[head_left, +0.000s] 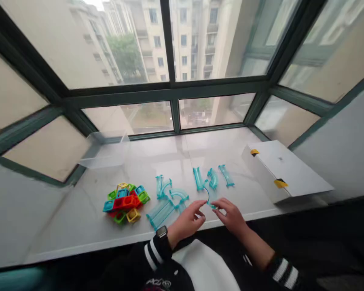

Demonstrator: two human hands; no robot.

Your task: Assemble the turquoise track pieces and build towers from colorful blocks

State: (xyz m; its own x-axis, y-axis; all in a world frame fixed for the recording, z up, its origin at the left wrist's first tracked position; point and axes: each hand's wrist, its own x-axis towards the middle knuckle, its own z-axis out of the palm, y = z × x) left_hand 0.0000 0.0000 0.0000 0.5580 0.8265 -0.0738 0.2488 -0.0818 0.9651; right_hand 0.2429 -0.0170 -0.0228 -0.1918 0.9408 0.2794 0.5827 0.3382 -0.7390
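Held item: a curved teal piece (208, 195), low above or on the near part of the surface (160, 150), in the space between the two hands; the right hand (229, 214) appears to pinch its near end, thumb and forefinger drawn narrow on it; the left hand (189, 218) has its fingertips at the piece's left side, though whether they grip or merely touch cannot be told.

Risks noted: the piece looks thin and glossy, so a loose pinch could let it twist or slip; its far end lies close to a straight teal piece (197, 178) and a smaller curved piece (212, 178), and a turn of the wrist could knock either askew; another straight piece (226, 175) lies farther right, less exposed.

To the left, a wide teal piece (160, 214) lies near the left wrist, with its lower end close to the front edge; a sweep of the sleeve (157, 252) could push it over; the heap of coloured blocks (125, 202) is loosely stacked, and a bump would likely scatter it.

The clear tub (107, 151) and white box (288, 169) stand well apart from the hands; low hazard, in my judgement.
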